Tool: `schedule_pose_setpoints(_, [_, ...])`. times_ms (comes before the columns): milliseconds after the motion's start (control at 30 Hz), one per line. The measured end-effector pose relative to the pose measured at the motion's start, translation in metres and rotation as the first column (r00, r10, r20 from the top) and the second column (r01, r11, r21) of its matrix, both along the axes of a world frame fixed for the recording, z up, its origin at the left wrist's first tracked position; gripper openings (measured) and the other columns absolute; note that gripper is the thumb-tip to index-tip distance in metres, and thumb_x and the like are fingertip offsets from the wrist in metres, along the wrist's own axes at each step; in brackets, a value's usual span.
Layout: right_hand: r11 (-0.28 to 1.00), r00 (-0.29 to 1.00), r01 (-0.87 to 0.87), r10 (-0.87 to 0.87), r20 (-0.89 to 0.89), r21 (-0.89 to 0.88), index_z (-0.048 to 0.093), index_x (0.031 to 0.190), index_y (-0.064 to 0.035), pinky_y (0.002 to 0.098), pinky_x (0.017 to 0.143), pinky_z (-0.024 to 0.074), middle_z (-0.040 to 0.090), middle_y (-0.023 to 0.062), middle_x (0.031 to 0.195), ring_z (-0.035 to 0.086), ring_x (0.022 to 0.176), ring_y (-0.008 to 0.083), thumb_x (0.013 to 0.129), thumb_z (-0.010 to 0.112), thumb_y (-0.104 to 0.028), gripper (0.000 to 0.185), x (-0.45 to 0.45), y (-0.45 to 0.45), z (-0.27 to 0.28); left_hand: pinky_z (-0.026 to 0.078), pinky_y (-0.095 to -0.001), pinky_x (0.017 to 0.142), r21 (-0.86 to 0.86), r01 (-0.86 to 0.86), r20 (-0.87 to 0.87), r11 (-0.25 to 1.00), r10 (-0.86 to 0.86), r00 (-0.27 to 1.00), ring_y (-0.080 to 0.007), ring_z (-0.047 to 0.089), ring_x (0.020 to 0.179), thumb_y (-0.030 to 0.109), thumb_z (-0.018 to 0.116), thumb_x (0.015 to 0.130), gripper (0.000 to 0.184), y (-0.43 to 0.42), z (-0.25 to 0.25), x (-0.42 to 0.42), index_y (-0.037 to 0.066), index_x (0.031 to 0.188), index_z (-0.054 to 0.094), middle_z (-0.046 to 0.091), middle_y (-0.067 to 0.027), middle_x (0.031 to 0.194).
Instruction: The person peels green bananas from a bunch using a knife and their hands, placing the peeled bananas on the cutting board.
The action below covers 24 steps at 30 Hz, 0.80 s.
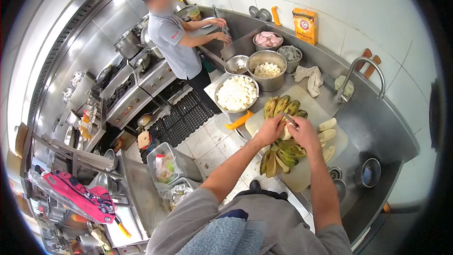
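Observation:
Over a pale cutting board (337, 144), my left hand (270, 131) is closed around a partly peeled plantain (286, 133). Close beside it my right hand (302, 131) grips a small knife (290, 120), its blade against the plantain. Green-yellow plantains in their skins (283, 157) lie in bunches on the board, in front of and behind my hands. To the right sit several peeled plantains (326, 135). A metal bowl of white chopped pieces (237, 93) stands at the back left of the board, beside a yellow-orange handle (239, 120).
A co-worker in a grey shirt (177, 42) stands at the far sink. Behind the board are a deep pot (267, 85), a cloth (309, 79) and a curved faucet (349, 78). A metal cup (370, 172) is at the right; bins (172, 165) stand at lower left.

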State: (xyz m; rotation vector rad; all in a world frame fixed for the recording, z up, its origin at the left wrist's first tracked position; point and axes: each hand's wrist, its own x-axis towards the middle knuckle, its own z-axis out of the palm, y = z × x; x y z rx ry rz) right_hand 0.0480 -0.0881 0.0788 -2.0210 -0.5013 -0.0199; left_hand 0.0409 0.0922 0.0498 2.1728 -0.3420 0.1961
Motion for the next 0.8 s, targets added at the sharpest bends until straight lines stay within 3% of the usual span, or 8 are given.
schedule_pose_setpoints(133, [1.0, 0.999, -0.021, 0.021, -0.048, -0.012, 0.064, 0.098, 0.0015, 0.0413, 0.065, 0.0482, 0.063, 0.019, 0.079, 0.061, 0.07, 0.0348, 0.086, 0.063, -0.021, 0.026, 0.004, -0.003, 0.002, 0.047, -0.0457, 0.062, 0.005, -0.023, -0.053, 1.0, 0.023, 0.998, -0.0448, 0.059, 0.071, 0.02, 0.061, 0.095, 0.021, -0.001, 0.0, 0.003, 0.002, 0.104, 0.057, 0.061, -0.0249, 0.076])
schedule_pose_setpoints(233, [0.999, 0.996, -0.043, 0.04, -0.083, -0.027, 0.064, 0.098, 0.0014, 0.0414, 0.066, 0.0485, 0.064, 0.019, 0.078, 0.061, 0.07, 0.0343, 0.087, 0.064, -0.022, 0.026, 0.006, -0.005, 0.006, 0.046, -0.0418, 0.06, 0.024, -0.024, -0.032, 0.999, 0.025, 0.999, -0.0365, 0.058, 0.064, 0.021, 0.062, 0.094, 0.021, 0.002, -0.003, 0.005, 0.003, 0.105, 0.059, 0.06, -0.0207, 0.072])
schedule_pose_setpoints(333, [0.999, 0.997, -0.042, 0.04, -0.069, -0.03, 0.064, 0.099, 0.0011, 0.0416, 0.066, 0.0485, 0.064, 0.0191, 0.079, 0.061, 0.07, 0.0341, 0.087, 0.065, -0.023, 0.027, 0.007, -0.006, 0.002, 0.045, -0.0387, 0.06, -0.084, 0.031, -0.163, 0.996, -0.044, 0.986, -0.0249, 0.055, 0.06, 0.021, 0.063, 0.094, 0.022, 0.005, 0.003, 0.006, 0.003, 0.107, 0.06, 0.059, -0.0147, 0.07])
schedule_pose_setpoints(433, [0.998, 0.999, 0.007, -0.01, -0.05, -0.06, 0.065, 0.101, 0.0004, 0.041, 0.067, 0.0488, 0.065, 0.0192, 0.081, 0.062, 0.071, 0.0339, 0.087, 0.066, -0.024, 0.028, 0.0, -0.001, 0.01, 0.045, -0.0366, 0.061, -0.063, 0.052, -0.248, 0.997, -0.066, 0.966, -0.0175, 0.053, 0.063, 0.02, 0.063, 0.093, 0.023, 0.01, 0.005, 0.011, 0.003, 0.108, 0.06, 0.059, -0.0115, 0.071])
schedule_pose_setpoints(500, [0.993, 0.997, 0.073, -0.074, -0.009, -0.089, 0.064, 0.104, -0.0003, 0.0398, 0.069, 0.0493, 0.065, 0.0191, 0.081, 0.062, 0.072, 0.033, 0.087, 0.068, -0.024, 0.03, -0.005, 0.003, 0.014, 0.045, -0.036, 0.061, -0.028, 0.026, -0.194, 0.999, -0.031, 0.981, -0.0173, 0.053, 0.063, 0.02, 0.064, 0.093, 0.024, 0.006, -0.001, 0.014, 0.002, 0.109, 0.06, 0.06, -0.012, 0.072])
schedule_pose_setpoints(600, [0.997, 0.996, 0.083, -0.082, -0.023, 0.005, 0.065, 0.109, -0.0016, 0.0368, 0.073, 0.0502, 0.067, 0.0139, 0.083, 0.063, 0.075, 0.0263, 0.088, 0.069, -0.023, 0.03, -0.011, -0.002, 0.012, 0.046, -0.0344, 0.062, -0.031, -0.011, -0.148, 0.999, 0.006, 0.989, -0.0165, 0.052, 0.064, 0.019, 0.064, 0.093, 0.026, 0.004, -0.007, 0.012, 0.002, 0.111, 0.06, 0.061, -0.0129, 0.074])
schedule_pose_setpoints(733, [0.963, 0.971, 0.015, 0.051, -0.235, 0.27, 0.065, 0.112, -0.0022, 0.0314, 0.077, 0.05, 0.068, 0.0058, 0.089, 0.062, 0.079, 0.0159, 0.093, 0.065, -0.021, 0.027, 0.002, -0.02, -0.024, 0.047, -0.0324, 0.064, -0.011, -0.009, -0.203, 1.0, 0.007, 0.979, -0.014, 0.053, 0.068, 0.017, 0.063, 0.094, 0.025, 0.005, -0.001, 0.006, 0.001, 0.112, 0.06, 0.063, -0.0098, 0.077])
schedule_pose_setpoints(800, [0.951, 0.94, -0.01, 0.115, -0.322, 0.308, 0.065, 0.114, -0.0024, 0.0295, 0.077, 0.0498, 0.068, 0.0034, 0.091, 0.061, 0.081, 0.0126, 0.095, 0.063, -0.02, 0.025, 0.004, -0.025, -0.015, 0.047, -0.0311, 0.065, -0.166, 0.025, -0.215, 0.986, -0.061, 0.975, -0.0116, 0.053, 0.07, 0.016, 0.061, 0.095, 0.022, 0.009, -0.003, 0.003, 0.0, 0.111, 0.06, 0.063, -0.007, 0.079])
